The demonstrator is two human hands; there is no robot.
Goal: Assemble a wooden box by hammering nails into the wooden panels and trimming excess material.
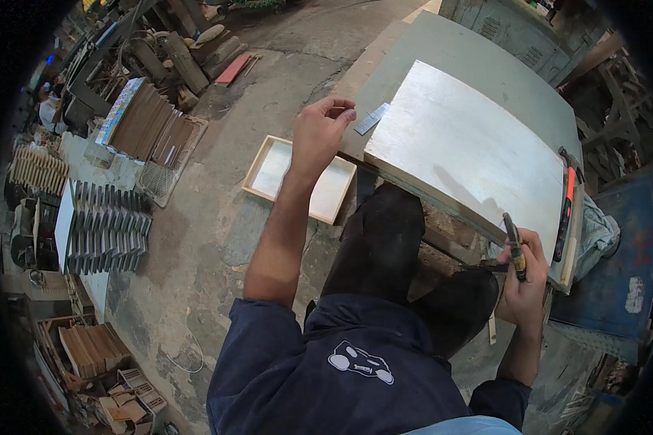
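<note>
My left hand (319,138) is raised near the table's left edge, beside a small flat metal plate or ruler (372,119). Its thumb and fingers are pinched together; whatever is between them is too small to make out. My right hand (527,277) grips a slim dark tool with a worn yellow-brown part (516,250), over the near right edge of a pale board (461,138). The tool's exact kind is unclear. The board lies flat on a grey-green table (457,43). A hammer with a red and black handle (567,206) rests along its right side.
A shallow wooden tray (252,174) with a white bottom sits low on the left. Stacked dark slats (112,225) and a pile of brown boards (149,119) stand further left. A blue panel (609,268) and a pale cloth (597,230) are at the right.
</note>
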